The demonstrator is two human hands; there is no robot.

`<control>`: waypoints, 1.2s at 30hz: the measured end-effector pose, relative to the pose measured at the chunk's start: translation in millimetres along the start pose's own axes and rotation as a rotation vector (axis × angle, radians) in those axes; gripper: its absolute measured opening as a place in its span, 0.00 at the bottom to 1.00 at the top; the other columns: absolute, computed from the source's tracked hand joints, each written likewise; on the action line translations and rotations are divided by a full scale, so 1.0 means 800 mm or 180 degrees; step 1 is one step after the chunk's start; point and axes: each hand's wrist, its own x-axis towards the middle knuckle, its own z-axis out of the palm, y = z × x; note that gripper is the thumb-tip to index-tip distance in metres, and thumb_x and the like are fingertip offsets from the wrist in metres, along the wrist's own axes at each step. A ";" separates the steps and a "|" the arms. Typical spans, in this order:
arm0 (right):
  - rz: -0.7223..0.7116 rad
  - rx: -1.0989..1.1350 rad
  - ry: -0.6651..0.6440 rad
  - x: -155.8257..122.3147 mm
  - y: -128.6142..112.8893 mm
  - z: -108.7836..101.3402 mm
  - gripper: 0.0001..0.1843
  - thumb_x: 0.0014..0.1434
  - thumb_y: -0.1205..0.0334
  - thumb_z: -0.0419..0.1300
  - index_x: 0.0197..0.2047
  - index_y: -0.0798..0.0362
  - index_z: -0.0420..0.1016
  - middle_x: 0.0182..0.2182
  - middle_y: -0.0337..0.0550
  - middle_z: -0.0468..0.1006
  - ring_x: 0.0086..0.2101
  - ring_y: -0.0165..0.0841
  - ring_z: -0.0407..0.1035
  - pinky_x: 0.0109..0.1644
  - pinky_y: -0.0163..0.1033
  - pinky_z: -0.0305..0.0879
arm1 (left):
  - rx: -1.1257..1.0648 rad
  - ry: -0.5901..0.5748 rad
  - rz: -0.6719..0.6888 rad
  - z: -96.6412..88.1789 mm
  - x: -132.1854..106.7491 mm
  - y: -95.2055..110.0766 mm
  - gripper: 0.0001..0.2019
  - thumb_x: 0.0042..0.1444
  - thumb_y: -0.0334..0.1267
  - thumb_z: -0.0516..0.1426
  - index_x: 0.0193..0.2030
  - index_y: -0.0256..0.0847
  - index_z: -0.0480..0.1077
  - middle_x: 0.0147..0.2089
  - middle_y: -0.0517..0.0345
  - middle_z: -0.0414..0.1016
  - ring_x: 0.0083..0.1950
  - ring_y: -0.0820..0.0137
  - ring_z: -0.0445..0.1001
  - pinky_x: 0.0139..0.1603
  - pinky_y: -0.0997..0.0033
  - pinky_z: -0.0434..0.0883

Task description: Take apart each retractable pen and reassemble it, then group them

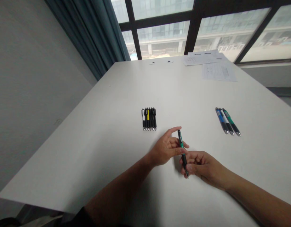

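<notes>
Between my two hands is a green and black pen [180,138], held above the table and tilted, its tip toward me. My left hand [165,148] grips its upper part between thumb and fingers, with the index finger stretched out by the top end. Lower down, my right hand [202,165] pinches the black grip near the tip. Beyond my left hand lies a tidy row of several pens [152,119], mostly black, one with a yellow barrel and one with white. Off to the right, a blue pen [221,120], a white pen [226,121] and a green pen [231,122] lie side by side.
The white table [107,132] stretches toward a dark-framed window [195,25]. Printed papers [218,72] lie at its far right. Two small round fittings sit near the back edge. A blue curtain [93,34] hangs by the grey wall at left.
</notes>
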 end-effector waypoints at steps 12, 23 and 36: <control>0.0424 -0.1847 0.0470 -0.016 -0.015 0.019 0.25 0.66 0.41 0.62 0.28 0.49 0.59 0.21 0.39 0.75 0.20 0.30 0.67 0.25 0.36 0.62 | 0.0195 0.0866 0.0004 0.013 -0.001 -0.003 0.54 0.39 0.41 0.78 0.71 0.38 0.56 0.34 0.59 0.79 0.35 0.69 0.79 0.40 0.69 0.76; 0.0399 -0.5588 0.1747 -0.014 -0.024 -0.025 0.22 0.76 0.55 0.43 0.36 0.51 0.71 0.28 0.48 0.82 0.28 0.41 0.78 0.30 0.41 0.55 | 0.0765 0.1464 0.0286 0.011 0.004 -0.013 0.52 0.54 0.43 0.71 0.77 0.41 0.44 0.53 0.48 0.76 0.45 0.69 0.80 0.51 0.63 0.76; 0.1670 -0.5272 0.3295 -0.029 -0.071 -0.086 0.27 0.75 0.53 0.38 0.47 0.58 0.75 0.38 0.65 0.83 0.37 0.54 0.81 0.37 0.50 0.66 | 0.1294 0.0888 0.0263 0.008 -0.004 -0.014 0.24 0.63 0.40 0.63 0.61 0.38 0.60 0.46 0.54 0.73 0.45 0.69 0.76 0.52 0.63 0.73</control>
